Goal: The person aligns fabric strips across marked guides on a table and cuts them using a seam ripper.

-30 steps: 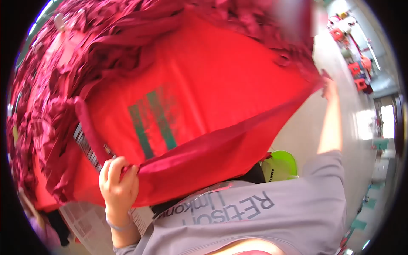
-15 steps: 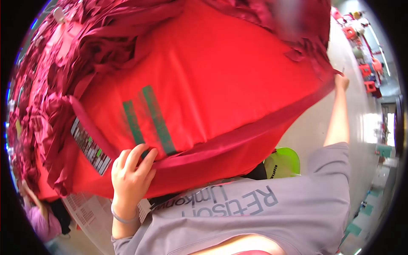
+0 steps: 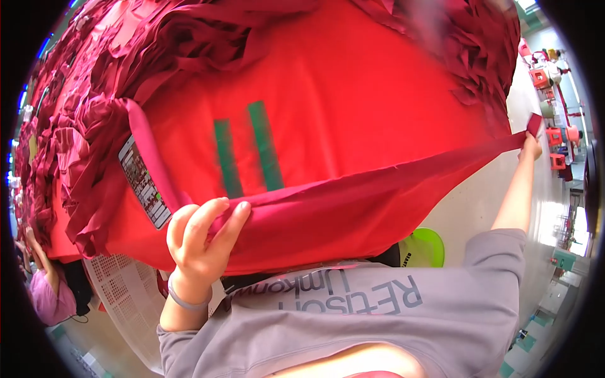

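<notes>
A long dark red fabric strip (image 3: 378,183) is stretched between my two hands, along the near edge of a bright red cloth surface (image 3: 353,94). My left hand (image 3: 201,242) pinches the strip between thumb and fingers. At the far right, my right hand (image 3: 531,148) is closed on the strip, and a short end sticks up above the fingers. From my left hand the strip runs on up and left, partly over a phone (image 3: 144,183) with a lit screen. Two green tape bands (image 3: 266,145) mark the red cloth beyond my left hand.
Heaps of dark red fabric strips (image 3: 94,126) cover the left and far side, with another pile (image 3: 479,69) at the far right. A white perforated basket (image 3: 123,296) stands low left, and a lime-green object (image 3: 425,247) near my waist. Another person (image 3: 50,293) is at lower left.
My right hand has moved outward and slightly down, pulling the strip up off the cloth and straighter. My left hand has lifted a little with it. The whole view has shifted slightly.
</notes>
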Available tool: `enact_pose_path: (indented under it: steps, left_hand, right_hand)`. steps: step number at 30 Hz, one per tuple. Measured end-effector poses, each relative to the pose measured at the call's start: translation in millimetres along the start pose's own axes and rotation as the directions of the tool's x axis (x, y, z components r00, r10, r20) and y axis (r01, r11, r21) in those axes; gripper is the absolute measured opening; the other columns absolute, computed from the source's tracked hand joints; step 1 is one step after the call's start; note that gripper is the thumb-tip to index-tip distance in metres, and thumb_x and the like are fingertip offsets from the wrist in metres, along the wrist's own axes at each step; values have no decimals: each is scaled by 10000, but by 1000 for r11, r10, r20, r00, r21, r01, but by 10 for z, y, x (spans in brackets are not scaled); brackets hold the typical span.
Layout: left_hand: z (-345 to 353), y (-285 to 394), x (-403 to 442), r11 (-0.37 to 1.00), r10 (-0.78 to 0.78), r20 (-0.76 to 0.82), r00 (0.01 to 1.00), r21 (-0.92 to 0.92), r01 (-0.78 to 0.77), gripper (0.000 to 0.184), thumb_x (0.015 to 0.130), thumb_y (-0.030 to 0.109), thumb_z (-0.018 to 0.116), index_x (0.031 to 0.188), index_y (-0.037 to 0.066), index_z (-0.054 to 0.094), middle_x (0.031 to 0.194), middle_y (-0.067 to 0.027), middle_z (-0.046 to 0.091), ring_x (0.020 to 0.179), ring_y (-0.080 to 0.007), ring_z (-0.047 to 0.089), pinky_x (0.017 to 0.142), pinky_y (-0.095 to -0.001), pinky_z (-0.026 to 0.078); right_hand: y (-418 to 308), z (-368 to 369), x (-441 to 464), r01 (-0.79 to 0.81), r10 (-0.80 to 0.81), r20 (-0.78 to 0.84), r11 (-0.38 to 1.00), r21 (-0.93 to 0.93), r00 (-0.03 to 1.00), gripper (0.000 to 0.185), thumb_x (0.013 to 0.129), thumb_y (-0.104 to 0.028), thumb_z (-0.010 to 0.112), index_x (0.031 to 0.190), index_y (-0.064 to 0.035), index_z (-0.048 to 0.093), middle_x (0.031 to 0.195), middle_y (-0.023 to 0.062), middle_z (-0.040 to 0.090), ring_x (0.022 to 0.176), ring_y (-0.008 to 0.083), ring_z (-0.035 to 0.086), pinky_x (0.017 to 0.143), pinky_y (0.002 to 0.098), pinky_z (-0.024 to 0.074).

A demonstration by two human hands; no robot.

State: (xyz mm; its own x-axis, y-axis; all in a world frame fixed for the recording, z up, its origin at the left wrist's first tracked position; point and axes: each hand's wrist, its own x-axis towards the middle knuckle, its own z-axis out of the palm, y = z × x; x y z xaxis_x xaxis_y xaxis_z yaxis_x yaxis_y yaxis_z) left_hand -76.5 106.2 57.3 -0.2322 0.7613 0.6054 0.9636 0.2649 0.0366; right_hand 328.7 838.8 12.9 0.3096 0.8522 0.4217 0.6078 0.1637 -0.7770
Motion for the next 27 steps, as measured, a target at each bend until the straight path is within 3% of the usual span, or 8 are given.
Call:
enact_pose_path:
  steps: [2,3,5,6,13,16,22,27]
  left_hand:
    - [-14,-43,4,999,-33,19,999,28,33,354,577,39,657,913,119,737,943,-53,586,772,-187,532,639,-304,475]
    - [-6,-82,4,998,-36,30,999,46,35,358,573,41,653,913,116,737,944,-54,585,773,-189,532,646,-303,476]
    - [36,-120,-10,993,-112,110,988,38,109,366,569,38,623,913,108,727,945,-48,593,796,-207,538,657,-302,480]
    - [43,-133,-21,990,-138,159,978,35,134,367,570,35,612,912,106,724,949,-45,596,806,-212,541,657,-303,482]
    - [-12,21,52,966,-237,291,927,-28,256,270,681,93,646,948,79,678,1115,-78,622,1017,-268,553,830,-384,429]
    - [95,36,93,966,-229,217,949,-69,249,167,780,120,657,934,55,660,1024,-102,642,947,-273,590,814,-367,435]
    - [231,50,100,931,-330,219,918,-86,355,208,773,98,671,955,31,596,794,-93,604,728,-267,574,698,-366,445]
    - [91,-53,121,787,-477,254,841,-304,538,92,807,-34,611,891,-7,636,714,-124,575,611,-230,568,556,-303,443]
  right_hand:
    - [-303,-143,-226,-303,263,182,920,247,947,179,736,-168,766,804,-52,648,673,32,628,501,160,556,417,297,403]
    - [-233,-182,-189,-375,250,373,872,314,894,188,760,-187,766,826,-66,639,680,35,628,477,143,534,378,281,367]
    - [-86,-43,-128,-421,265,376,798,432,888,159,779,-180,750,824,-78,634,653,32,605,425,122,474,346,270,335]
    - [-76,-124,-144,-453,313,453,857,243,835,152,798,-189,730,785,-93,612,608,20,565,405,112,431,348,250,320]
    - [0,50,-267,-519,415,440,842,147,797,118,826,-176,675,800,-142,565,606,-20,532,417,65,384,338,193,272]
    - [71,107,-143,-539,445,418,831,138,792,112,829,-169,666,782,-142,567,604,-25,525,402,54,366,314,174,237]
    - [-207,-87,-468,-535,347,635,835,126,690,180,833,-199,634,1002,-140,616,876,33,645,772,177,585,654,300,458]
    - [-475,-177,-760,-431,160,606,839,333,779,256,751,-54,704,954,-104,557,693,8,572,520,120,505,433,265,385]
